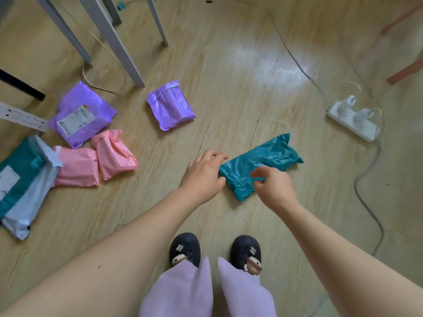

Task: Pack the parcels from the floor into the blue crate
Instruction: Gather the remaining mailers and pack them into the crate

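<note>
A teal plastic parcel lies on the wooden floor in front of my feet. My left hand hovers at its left end with relaxed fingers, and my right hand is over its near edge, fingers loosely curled, holding nothing. Further left lie a small purple parcel, a larger purple parcel with a white label, two pink parcels and a teal and pale blue parcel. The blue crate is out of view.
Grey table legs stand at the back left. A white power strip lies at the right, its grey cable trailing across the floor toward me. My dark slippers stand near the bottom.
</note>
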